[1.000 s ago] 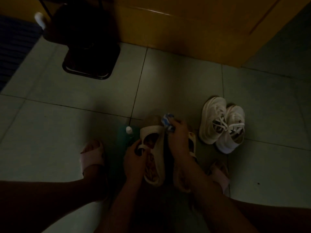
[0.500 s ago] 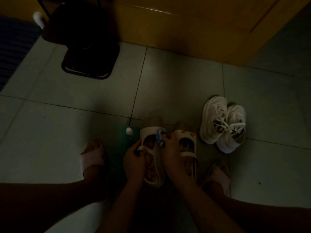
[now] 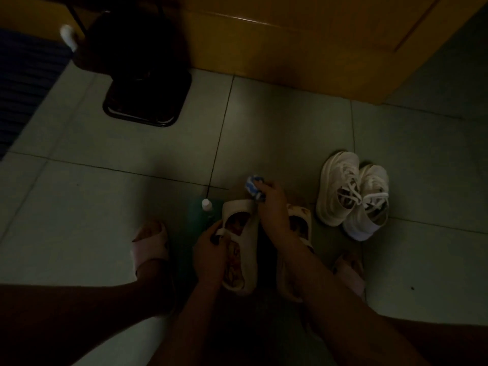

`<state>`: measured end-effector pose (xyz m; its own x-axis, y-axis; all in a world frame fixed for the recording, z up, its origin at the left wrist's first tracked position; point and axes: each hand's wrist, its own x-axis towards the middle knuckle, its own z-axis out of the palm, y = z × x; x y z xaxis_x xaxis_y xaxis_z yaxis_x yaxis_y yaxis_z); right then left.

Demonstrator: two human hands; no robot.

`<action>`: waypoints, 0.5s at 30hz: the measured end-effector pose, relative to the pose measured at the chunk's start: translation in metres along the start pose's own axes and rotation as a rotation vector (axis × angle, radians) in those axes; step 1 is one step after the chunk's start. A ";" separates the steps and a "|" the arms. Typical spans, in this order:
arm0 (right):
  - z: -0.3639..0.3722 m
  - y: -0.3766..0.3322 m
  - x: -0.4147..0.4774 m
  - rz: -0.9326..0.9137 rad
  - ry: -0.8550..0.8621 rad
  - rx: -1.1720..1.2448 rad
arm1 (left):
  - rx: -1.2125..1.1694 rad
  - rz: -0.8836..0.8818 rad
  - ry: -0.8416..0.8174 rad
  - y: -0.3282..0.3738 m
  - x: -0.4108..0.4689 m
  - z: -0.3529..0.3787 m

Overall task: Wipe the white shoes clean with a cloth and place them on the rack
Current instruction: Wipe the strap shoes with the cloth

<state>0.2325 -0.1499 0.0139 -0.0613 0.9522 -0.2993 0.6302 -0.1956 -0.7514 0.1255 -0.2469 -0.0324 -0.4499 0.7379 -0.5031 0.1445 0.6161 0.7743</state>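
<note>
While left hand (image 3: 211, 248) grips sandal (image 3: 249, 249), cloth (image 3: 251, 185) beyond

The cloth (image 3: 252, 184) is mostly swallowed by the right hand (image 3: 269, 204), only a blurred blue-and-white wad showing past the fingers (image 3: 266, 186); the right forearm (image 3: 303, 260) hides much of the 2nd sandal (image 3: 299, 225); the left hand (image 3: 209, 249), gripping the strap (image 3: 224, 231), covers part of the 1st sandal (image 3: 248, 249); the bottle (image 3: 206, 204) shows 1 pale cap, its body lost in shadow; the black stand (image 3: 144, 101) fades into darkness above its square base and is cut by the top edge; a small white thing (image 3: 67, 37) beside it is too blurred to name; the blue mat (image 3: 23, 88) runs off the left edge.
</note>
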 end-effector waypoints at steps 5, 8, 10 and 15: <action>0.023 0.015 -0.004 0.128 0.057 0.032 | 0.019 0.022 -0.002 -0.003 0.001 -0.003; 0.028 0.017 -0.023 0.122 0.075 -0.036 | 0.058 0.032 -0.018 -0.005 0.000 -0.003; 0.036 0.023 -0.036 0.114 0.080 -0.122 | 0.071 0.033 -0.019 -0.006 0.001 -0.002; 0.049 0.045 -0.068 0.178 -0.020 -0.284 | 0.046 0.025 -0.029 -0.007 0.002 -0.002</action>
<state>0.2265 -0.2347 -0.0285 0.0558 0.9035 -0.4249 0.8228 -0.2826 -0.4930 0.1219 -0.2503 -0.0383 -0.4197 0.7608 -0.4950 0.1961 0.6085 0.7690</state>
